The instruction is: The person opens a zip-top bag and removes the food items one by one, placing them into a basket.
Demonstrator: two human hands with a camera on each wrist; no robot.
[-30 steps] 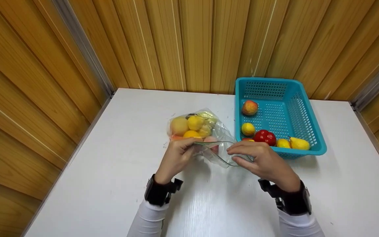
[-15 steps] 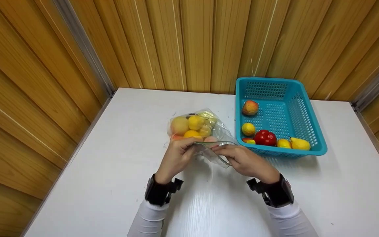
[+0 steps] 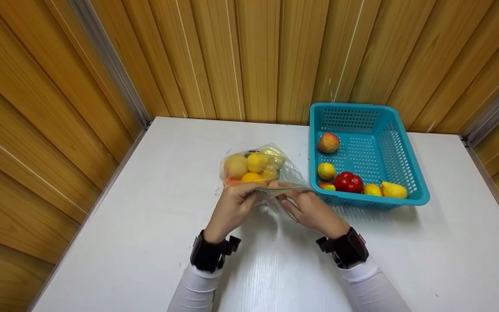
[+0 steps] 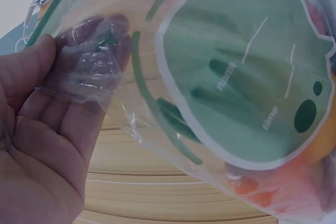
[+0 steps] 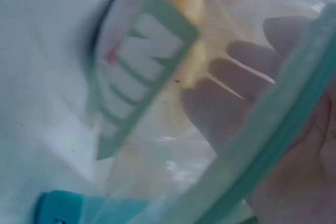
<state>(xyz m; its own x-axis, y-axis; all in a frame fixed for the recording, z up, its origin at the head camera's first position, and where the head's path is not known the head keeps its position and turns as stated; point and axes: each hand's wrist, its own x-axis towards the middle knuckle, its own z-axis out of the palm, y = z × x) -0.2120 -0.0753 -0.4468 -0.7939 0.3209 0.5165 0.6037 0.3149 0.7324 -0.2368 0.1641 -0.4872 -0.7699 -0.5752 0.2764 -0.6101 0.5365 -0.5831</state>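
A clear zip bag [image 3: 292, 172] of fruit lies on the white table, its mouth towards me. Through the plastic show a yellow fruit [image 3: 257, 162] and an orange one [image 3: 251, 177]. My left hand [image 3: 232, 210] pinches the left of the mouth between thumb and fingers; its wrist view has the bag's green label [image 4: 236, 82] close up. Over at the right, my right hand [image 3: 316, 212] reaches in at the mouth. In the right wrist view its fingers [image 5: 220, 100] stretch out behind the clear plastic, and the green zip strip [image 5: 273, 135] crosses before the palm.
A blue-green basket [image 3: 422, 190] stands at the right of the bag. In it are a peach-like fruit [image 3: 328, 142], a small yellow fruit [image 3: 326, 171], a red fruit [image 3: 348, 182] and a yellow pear [image 3: 394, 190]. Wood-panelled walls [image 3: 254, 60] close off the table's back and sides.
My right hand has moved left, from the right end of the bag's mouth to its middle, with the fingers now under the zip edge. The left hand keeps its place.
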